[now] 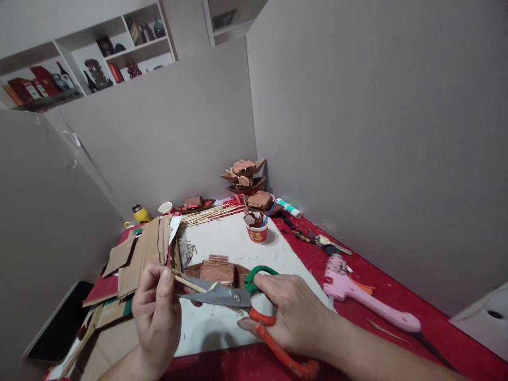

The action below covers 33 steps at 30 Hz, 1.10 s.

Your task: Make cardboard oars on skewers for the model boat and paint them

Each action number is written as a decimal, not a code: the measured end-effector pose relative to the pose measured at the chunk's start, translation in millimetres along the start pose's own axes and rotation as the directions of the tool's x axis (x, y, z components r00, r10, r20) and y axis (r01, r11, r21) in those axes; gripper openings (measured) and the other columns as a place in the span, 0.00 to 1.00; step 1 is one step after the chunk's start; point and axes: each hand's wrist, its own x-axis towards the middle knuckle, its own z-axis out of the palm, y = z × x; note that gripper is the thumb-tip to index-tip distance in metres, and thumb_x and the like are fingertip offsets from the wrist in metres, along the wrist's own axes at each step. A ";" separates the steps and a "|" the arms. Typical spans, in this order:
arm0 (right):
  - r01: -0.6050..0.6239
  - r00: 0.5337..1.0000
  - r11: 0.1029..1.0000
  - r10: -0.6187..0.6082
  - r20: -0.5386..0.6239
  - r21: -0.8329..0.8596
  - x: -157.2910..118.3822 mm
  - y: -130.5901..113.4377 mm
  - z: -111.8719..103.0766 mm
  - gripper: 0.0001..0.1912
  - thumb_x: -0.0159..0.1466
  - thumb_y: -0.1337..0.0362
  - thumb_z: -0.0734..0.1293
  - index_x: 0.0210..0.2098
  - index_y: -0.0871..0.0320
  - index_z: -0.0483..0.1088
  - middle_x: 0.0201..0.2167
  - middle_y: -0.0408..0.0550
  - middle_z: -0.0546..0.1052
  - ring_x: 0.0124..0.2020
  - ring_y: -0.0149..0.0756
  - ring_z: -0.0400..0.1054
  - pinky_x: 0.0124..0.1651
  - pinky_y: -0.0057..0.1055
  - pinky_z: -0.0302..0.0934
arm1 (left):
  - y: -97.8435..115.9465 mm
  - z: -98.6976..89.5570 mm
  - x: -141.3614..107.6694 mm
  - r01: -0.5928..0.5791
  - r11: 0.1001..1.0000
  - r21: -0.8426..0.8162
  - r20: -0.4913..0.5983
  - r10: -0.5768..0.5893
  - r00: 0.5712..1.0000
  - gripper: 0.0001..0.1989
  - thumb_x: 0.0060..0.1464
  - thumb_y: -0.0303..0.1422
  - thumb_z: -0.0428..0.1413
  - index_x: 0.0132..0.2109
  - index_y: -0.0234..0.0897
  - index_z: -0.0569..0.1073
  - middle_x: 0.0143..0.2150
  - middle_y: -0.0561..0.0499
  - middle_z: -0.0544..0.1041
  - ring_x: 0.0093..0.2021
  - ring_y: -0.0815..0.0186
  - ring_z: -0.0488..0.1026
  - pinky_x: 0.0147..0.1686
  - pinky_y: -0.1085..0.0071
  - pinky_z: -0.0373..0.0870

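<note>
Pinched between the thumb and fingers of my left hand is a thin pale wooden stick pointing right. My right hand grips a pair of scissors with one green and one orange handle. The blades are parted and point left, with the stick lying between them; its right end looks whittled, with a curled shaving. Just behind the blades, a brown model boat with a cabin rests on a white board, partly hidden by the scissors and my hands.
A red paper cup holds brown paint and a blue handle. At right lies a pink glue gun. Cardboard pieces are piled left. Behind are thin sticks, stacked model boats and a yellow bottle. Walls enclose the table.
</note>
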 end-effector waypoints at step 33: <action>0.025 0.999 0.991 -0.030 -0.033 -0.132 4.3 2.0 -6.7 0.20 0.55 0.48 0.70 0.27 0.56 0.61 0.23 0.44 0.71 0.25 0.37 0.65 0.28 0.31 0.49 | -6.9 0.2 -4.5 -0.060 0.998 -0.020 0.109 0.062 0.992 0.09 0.57 0.35 0.56 0.30 0.38 0.66 0.21 0.56 0.73 0.17 0.72 0.66 0.16 0.79 0.60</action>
